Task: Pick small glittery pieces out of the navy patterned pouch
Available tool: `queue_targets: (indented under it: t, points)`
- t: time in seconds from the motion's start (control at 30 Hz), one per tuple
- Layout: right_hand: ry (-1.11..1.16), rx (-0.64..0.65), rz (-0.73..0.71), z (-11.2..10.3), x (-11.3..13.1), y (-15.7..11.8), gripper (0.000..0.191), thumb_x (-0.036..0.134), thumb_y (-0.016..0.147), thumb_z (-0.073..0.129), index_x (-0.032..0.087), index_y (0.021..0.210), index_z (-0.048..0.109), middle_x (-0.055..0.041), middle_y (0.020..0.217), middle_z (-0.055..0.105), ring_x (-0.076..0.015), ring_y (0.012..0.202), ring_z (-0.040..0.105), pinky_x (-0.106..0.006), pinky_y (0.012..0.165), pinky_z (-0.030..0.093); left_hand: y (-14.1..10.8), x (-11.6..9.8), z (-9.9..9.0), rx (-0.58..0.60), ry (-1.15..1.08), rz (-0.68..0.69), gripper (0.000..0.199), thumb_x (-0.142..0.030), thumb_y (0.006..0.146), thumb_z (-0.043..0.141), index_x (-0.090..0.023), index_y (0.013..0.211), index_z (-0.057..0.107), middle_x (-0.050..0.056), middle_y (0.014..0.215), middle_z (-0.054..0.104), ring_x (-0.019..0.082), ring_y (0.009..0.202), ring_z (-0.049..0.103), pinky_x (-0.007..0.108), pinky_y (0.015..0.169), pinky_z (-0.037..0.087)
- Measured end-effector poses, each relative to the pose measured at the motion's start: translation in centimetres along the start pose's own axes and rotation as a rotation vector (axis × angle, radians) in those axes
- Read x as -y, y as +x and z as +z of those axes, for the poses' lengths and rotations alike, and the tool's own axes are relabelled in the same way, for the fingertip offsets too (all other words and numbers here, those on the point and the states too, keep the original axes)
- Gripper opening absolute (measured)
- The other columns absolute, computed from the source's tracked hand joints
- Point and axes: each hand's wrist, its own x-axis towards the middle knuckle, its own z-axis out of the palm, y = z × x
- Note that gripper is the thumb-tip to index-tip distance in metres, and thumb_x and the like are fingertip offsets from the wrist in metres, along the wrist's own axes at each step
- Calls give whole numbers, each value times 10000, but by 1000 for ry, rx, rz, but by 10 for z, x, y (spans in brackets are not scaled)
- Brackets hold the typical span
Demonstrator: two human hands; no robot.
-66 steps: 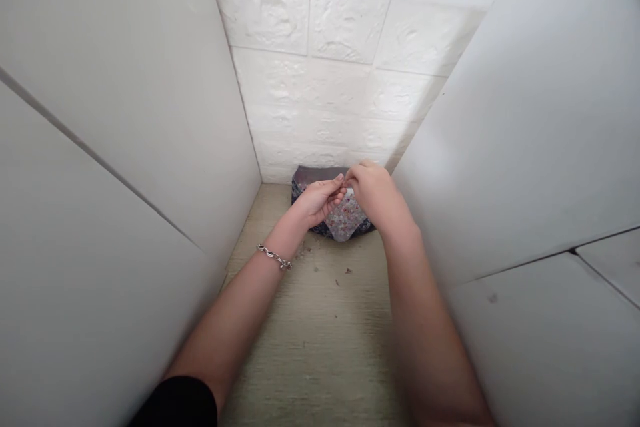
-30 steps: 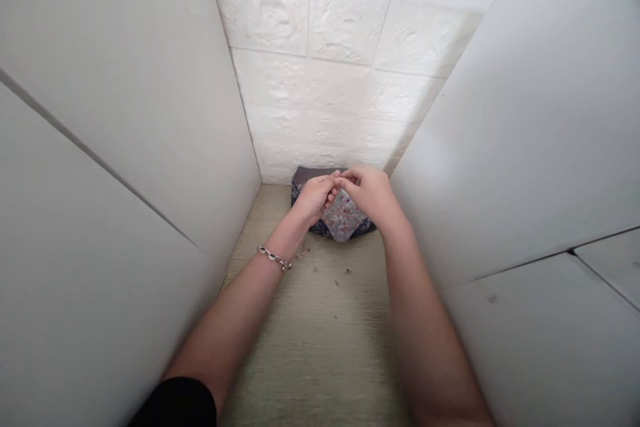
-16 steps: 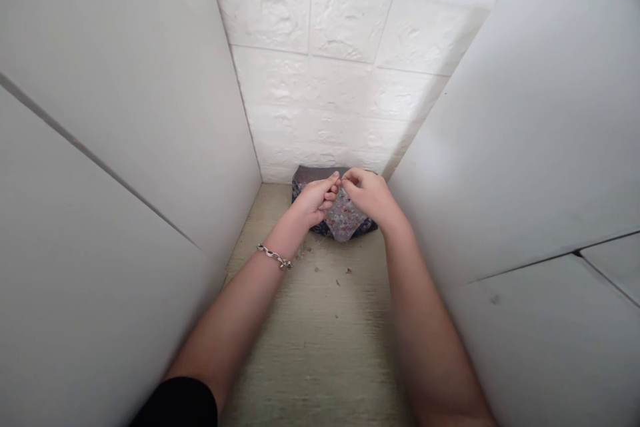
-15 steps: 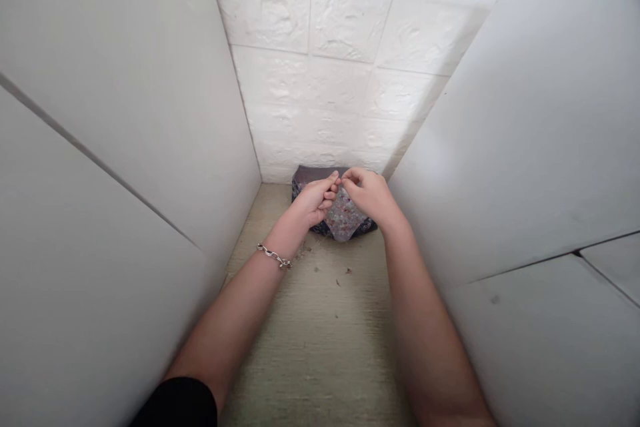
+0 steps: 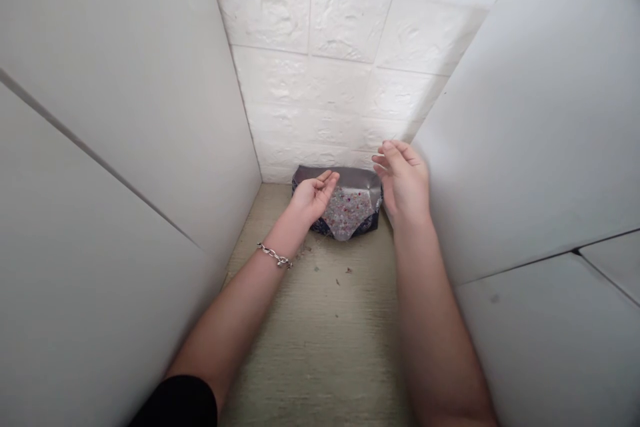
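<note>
Small multicoloured beads (image 5: 350, 210) fill a low, dark patterned container (image 5: 373, 181) with a grey inner wall, set against the back wall. My left hand (image 5: 311, 197) is over the left part of this container, thumb and fingertips pressed together. Whatever is between those fingertips is too small to make out. Up and to the right, beyond the container's right edge, is my right hand (image 5: 407, 180). Its thumb and index finger are pinched, the other fingers loosely curled. I cannot tell what this pinch holds. A silver chain bracelet (image 5: 274, 255) circles my left wrist.
White brick-textured wall panels (image 5: 345, 87) stand behind. Tall pale boards close in on the left (image 5: 125, 80) and the right (image 5: 540, 120). Small crumbs (image 5: 349, 271) lie on the pale greenish wood-grain surface (image 5: 320, 347) in front of the container.
My right hand has moved up and right, away from my left hand, turning as it went. More of the beads and container shows. My left hand stays in nearly the same place.
</note>
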Motion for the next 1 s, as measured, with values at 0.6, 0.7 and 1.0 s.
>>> queue_targets:
  t: [0.6,0.7,1.0]
  points:
    - [-466,215,-174,4,-1,-6,227,300,763,404,162,767,584,-25,717,575,-106,649,488,-245,634,369,-3,2,1,72,187,-22,139,-76,781,430,-44,748,562,1,524,466,-5,402,389,82,344,301]
    - [-695,291,-271,5,-9,-7,246,254,768,382,165,813,607,-60,813,598,-143,776,509,-276,722,361,-3,3,3,66,223,15,160,14,731,420,-38,684,563,30,582,533,1,458,449,75,409,364]
    - [-838,352,-327,5,-8,-9,258,255,761,395,193,832,635,-59,832,582,-141,781,506,-260,708,363,-5,4,4,180,276,-11,187,16,727,426,-47,703,601,47,646,598,25,546,542,77,495,433]
